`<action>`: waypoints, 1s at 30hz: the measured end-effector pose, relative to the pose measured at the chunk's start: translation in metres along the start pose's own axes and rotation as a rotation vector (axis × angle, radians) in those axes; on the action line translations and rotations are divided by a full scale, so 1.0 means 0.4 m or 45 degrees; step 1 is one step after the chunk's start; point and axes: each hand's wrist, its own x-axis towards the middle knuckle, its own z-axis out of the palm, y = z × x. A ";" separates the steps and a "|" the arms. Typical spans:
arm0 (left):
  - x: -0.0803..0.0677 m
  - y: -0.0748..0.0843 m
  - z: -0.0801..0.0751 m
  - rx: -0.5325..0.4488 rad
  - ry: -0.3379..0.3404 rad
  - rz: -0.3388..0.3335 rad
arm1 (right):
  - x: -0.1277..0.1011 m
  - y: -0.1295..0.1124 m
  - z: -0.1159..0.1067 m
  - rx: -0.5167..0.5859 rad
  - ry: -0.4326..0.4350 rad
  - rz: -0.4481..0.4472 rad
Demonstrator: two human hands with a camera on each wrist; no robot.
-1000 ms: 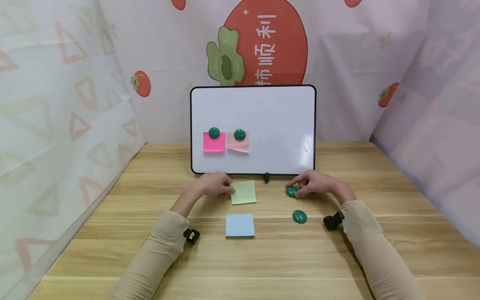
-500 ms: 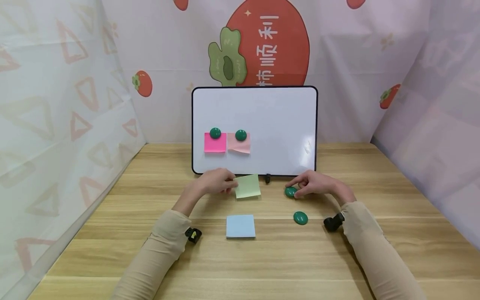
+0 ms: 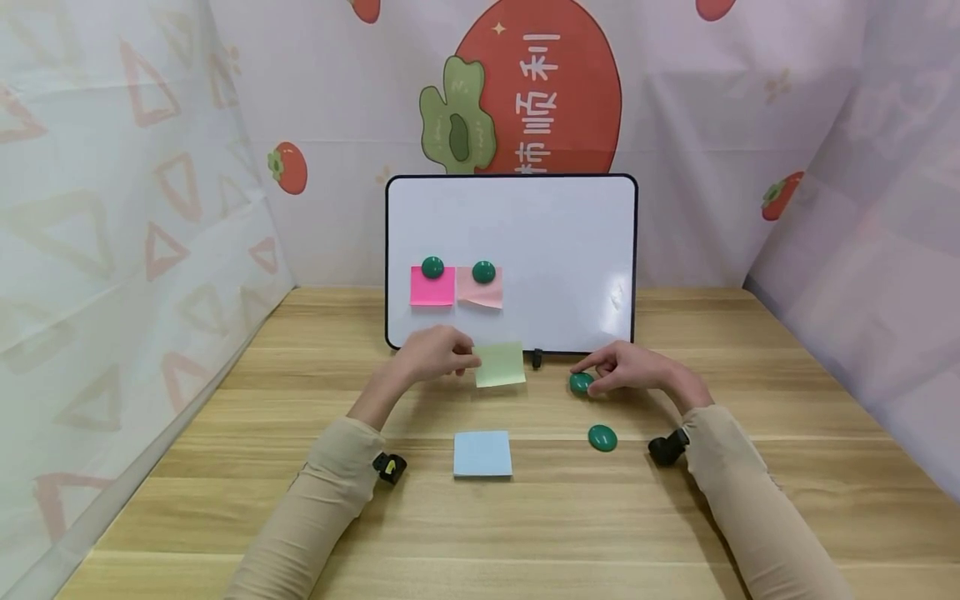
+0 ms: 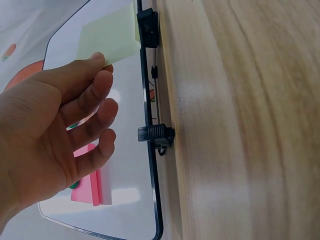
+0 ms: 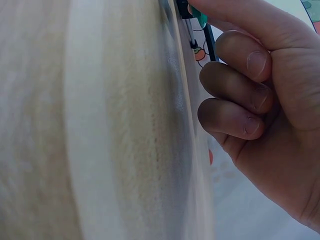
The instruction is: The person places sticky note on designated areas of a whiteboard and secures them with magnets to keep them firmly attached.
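My left hand (image 3: 435, 352) pinches the left edge of a pale green sticky note (image 3: 501, 364) between thumb and index finger. The note is held above the table, just in front of the whiteboard's (image 3: 570, 242) lower edge. In the left wrist view, the other fingers of that hand are loosely bent. To the right, my right hand (image 3: 626, 365) holds a round green magnet (image 3: 581, 382) between thumb and index finger, low over the table; whether it touches the wood I cannot tell. Its remaining fingers curl inward in the right wrist view.
On the board, green magnets (image 3: 432, 267) sit over a bright pink note (image 3: 432, 292) and a light pink note (image 3: 478, 292). A blue sticky note pad (image 3: 482, 455) and another green magnet (image 3: 602, 437) lie nearer on the wooden table (image 3: 570, 533). Black clips (image 4: 156, 133) support the board's bottom edge.
The pale green note has risen off the table in my left hand, moving slightly right and toward the board. My right hand has stayed nearly still with its magnet.
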 end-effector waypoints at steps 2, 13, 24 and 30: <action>0.002 -0.001 -0.002 0.007 0.035 0.013 | 0.001 -0.001 0.000 0.003 0.010 -0.004; 0.028 -0.006 -0.002 -0.045 0.122 0.014 | -0.001 -0.012 0.003 -0.026 0.051 -0.023; 0.092 0.017 -0.038 -0.020 0.212 -0.007 | -0.003 -0.017 0.000 -0.014 0.083 -0.034; 0.125 0.030 -0.064 -0.017 0.223 0.001 | 0.000 -0.018 0.001 -0.031 0.083 -0.037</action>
